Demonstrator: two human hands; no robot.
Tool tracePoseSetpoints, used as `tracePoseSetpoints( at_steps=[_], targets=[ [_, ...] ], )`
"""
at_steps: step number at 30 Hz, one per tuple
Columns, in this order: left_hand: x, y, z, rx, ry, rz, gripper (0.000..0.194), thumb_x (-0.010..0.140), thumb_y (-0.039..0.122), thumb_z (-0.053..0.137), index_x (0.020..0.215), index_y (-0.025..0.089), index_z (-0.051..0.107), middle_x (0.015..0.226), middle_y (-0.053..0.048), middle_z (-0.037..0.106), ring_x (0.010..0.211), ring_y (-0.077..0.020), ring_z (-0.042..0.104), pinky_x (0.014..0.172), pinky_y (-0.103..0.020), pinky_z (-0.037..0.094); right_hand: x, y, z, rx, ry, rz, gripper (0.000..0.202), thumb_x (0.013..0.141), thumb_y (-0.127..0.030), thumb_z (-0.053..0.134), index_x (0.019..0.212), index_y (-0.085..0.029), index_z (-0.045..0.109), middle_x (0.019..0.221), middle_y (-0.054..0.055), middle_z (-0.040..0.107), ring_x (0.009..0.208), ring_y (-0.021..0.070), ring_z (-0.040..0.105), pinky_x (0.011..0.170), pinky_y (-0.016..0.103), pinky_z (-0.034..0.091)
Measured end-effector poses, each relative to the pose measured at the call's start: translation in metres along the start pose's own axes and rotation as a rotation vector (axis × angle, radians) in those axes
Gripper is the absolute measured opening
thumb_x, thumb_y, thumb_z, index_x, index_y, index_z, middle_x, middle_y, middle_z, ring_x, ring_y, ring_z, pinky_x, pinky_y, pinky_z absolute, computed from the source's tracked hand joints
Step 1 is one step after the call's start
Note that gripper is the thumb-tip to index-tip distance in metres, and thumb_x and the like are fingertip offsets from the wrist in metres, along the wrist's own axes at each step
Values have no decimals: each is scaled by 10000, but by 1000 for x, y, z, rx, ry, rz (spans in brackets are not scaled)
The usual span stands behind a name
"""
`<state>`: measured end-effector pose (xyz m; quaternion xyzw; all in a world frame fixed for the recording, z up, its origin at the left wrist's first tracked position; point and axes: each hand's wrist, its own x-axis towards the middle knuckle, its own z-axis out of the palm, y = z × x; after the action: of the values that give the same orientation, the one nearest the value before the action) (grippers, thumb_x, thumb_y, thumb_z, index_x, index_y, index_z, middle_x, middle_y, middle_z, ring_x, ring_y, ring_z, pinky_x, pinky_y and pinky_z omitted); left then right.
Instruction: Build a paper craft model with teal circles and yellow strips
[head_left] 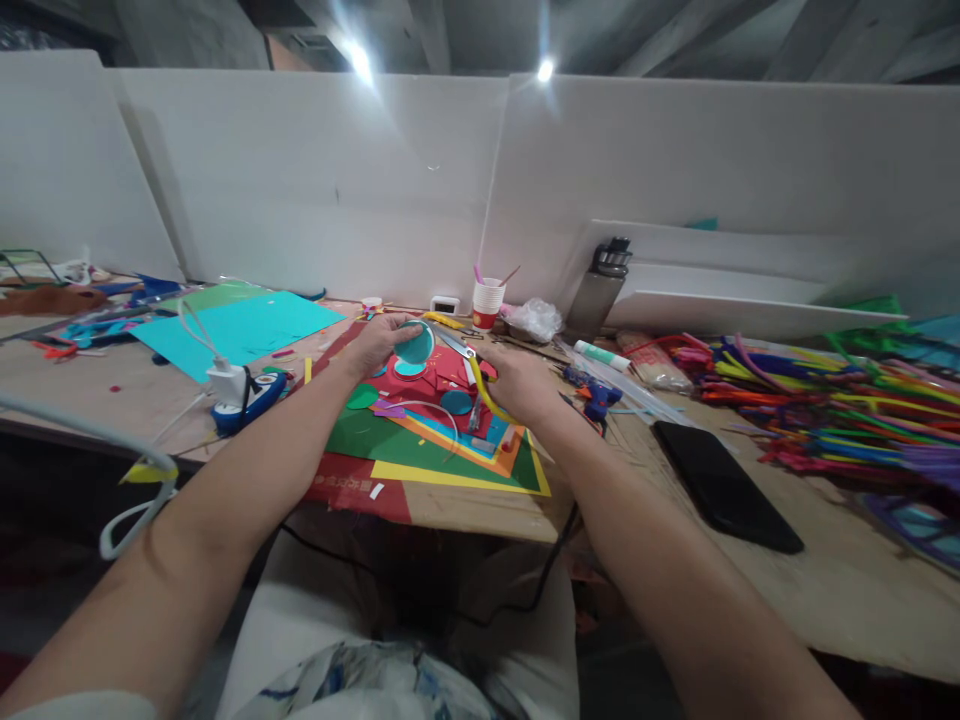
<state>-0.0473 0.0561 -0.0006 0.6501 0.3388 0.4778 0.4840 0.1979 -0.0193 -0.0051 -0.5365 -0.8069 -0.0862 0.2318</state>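
Between the fingers of my left hand (380, 343) is a round piece of teal paper (417, 345) with a pale rim along its right side. My right hand (517, 378) grips a pair of scissors (481, 388) with yellow handles. The metal blades point left and reach the paper circle's right edge; whether they are apart or closed I cannot make out. Beneath both hands lie layered coloured sheets, among them a dark green sheet (360, 440) and red paper with small scraps. A green paper circle (363, 396) and a teal circle (456, 403) rest on these sheets.
A paper cup (489, 300) holding thin sticks stands behind my hands, with a dark bottle (598, 290) farther right. On the right are a glue gun (598, 395), a black phone (724, 485) and pipe cleaners (825, 390). A power strip (244, 400) and turquoise sheet (240, 330) lie left.
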Motion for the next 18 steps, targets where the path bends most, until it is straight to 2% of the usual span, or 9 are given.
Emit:
tracePoseSetpoints(
  at_steps=[4, 7, 13, 18],
  targets=[
    [2, -1, -3, -25, 29, 27, 383, 651, 448, 777, 823, 116, 694, 695, -26, 656, 582, -104, 553, 573, -230, 413, 0, 1, 5, 117, 39, 39, 416, 864, -326, 530, 1263, -265, 632, 1093, 73, 728, 951, 249, 660, 771, 289, 455],
    [3, -2, -6, 0, 42, 48, 377, 660, 444, 766, 828, 113, 703, 702, -31, 657, 583, -104, 552, 564, -228, 410, -1, 0, 7, 178, 56, 15, 413, 870, -329, 531, 1265, -265, 631, 1121, 65, 720, 988, 250, 654, 799, 288, 461],
    [1, 1, -5, 75, 30, 66, 403, 673, 444, 748, 897, 110, 716, 797, -60, 697, 647, -123, 589, 617, -243, 441, -2, -3, 4, 162, 35, 14, 420, 853, -329, 563, 1266, -287, 629, 1125, 53, 716, 1009, 251, 640, 823, 300, 469],
    [-1, 5, -1, 123, 82, 84, 375, 674, 452, 738, 846, 119, 717, 733, -42, 678, 614, -118, 564, 595, -241, 430, -1, 0, 6, 109, 58, -23, 400, 861, -324, 541, 1248, -291, 636, 1128, 56, 709, 1000, 251, 621, 813, 315, 461]
  ],
)
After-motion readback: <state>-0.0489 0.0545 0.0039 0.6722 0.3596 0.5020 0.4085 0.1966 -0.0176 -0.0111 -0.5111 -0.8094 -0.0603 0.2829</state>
